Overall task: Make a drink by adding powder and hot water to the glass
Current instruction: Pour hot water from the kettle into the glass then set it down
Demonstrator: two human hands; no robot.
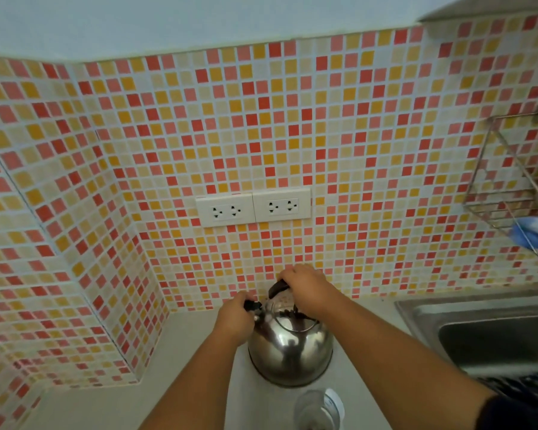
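Observation:
A shiny steel kettle [289, 349] stands on the pale counter [180, 395] against the tiled wall. My right hand [308, 287] is closed around its black top handle. My left hand [235, 318] grips the black cap at the spout on the kettle's left side. A clear glass [316, 409] stands just in front of the kettle at the bottom edge of the view, with something white showing at its rim. What is inside the glass I cannot tell.
A steel sink [491, 333] lies to the right of the kettle. Two white double sockets [253, 207] sit on the mosaic wall above. A wire rack [510, 193] with a blue cloth [534, 234] hangs at the right. The wall juts out on the left.

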